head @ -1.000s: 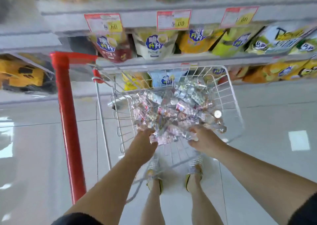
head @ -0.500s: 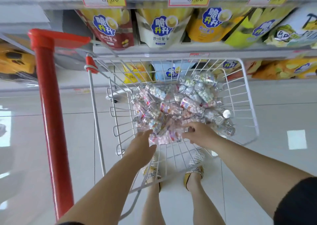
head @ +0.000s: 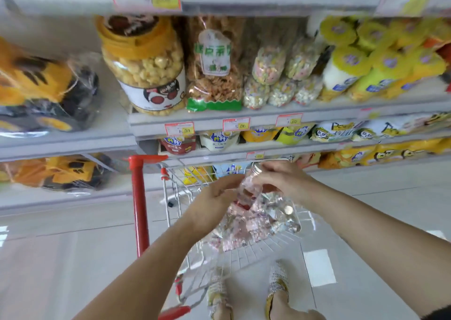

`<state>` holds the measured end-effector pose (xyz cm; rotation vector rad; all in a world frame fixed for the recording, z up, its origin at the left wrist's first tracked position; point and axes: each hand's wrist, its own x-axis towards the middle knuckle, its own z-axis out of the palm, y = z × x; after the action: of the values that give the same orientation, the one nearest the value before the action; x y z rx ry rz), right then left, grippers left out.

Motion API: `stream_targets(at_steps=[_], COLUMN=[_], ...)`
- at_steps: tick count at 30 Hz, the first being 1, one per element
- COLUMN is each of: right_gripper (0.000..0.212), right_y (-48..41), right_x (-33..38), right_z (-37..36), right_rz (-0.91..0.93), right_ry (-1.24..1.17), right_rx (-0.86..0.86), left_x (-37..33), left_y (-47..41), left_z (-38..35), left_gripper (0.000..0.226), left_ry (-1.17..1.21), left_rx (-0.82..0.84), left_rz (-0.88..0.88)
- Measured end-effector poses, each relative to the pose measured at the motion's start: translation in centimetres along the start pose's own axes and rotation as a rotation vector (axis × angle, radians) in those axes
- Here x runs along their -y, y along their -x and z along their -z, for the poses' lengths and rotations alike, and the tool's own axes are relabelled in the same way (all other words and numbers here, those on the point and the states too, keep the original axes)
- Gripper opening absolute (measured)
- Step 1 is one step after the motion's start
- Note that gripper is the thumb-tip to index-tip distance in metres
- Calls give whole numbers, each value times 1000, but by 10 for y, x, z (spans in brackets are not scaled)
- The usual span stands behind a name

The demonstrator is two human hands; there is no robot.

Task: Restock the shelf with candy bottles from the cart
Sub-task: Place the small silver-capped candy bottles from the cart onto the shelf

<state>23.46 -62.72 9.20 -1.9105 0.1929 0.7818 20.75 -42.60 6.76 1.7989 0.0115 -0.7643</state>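
Left hand [head: 214, 199] gripping bottle [head: 250, 188] at lower end, right hand [head: 283, 180] gripping upper end, above cart [head: 258, 253], pile [head: 256, 222] of candy bottles lying inside.

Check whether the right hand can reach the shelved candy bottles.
Probably yes: nothing stands between the right hand, above the cart, and the shelved candy bottles, though it grips a bottle.

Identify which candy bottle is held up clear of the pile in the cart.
The silver-capped bottle, gripped between the left hand and right hand, cap uppermost. The other bottles lie heaped in the cart.
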Motion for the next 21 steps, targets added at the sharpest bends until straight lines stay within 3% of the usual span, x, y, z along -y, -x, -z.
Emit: stream_targets(at_steps=[3, 9, 12, 16, 21], right_gripper=[40, 20, 14, 27, 44], right_y=[31, 78, 85, 81, 58], right_x=[48, 114, 131, 140, 134], right_z=[20, 87, 140, 209, 249], right_rz=[71, 247, 316, 385, 426], right_ry=[-85, -194, -211, 202, 707], right_rx=[-18, -122, -260, -562, -657], left_x=[-64, -166, -223, -287, -330], left_y=[15, 12, 3, -20, -73], left_z=[11, 29, 25, 16, 16], left_gripper=[58, 55, 26, 32, 44], left_ry=[-128, -324, -310, -191, -104], left_rx=[22, -39, -113, -230, -411], left_rz=[-127, -305, -411, -491, -537])
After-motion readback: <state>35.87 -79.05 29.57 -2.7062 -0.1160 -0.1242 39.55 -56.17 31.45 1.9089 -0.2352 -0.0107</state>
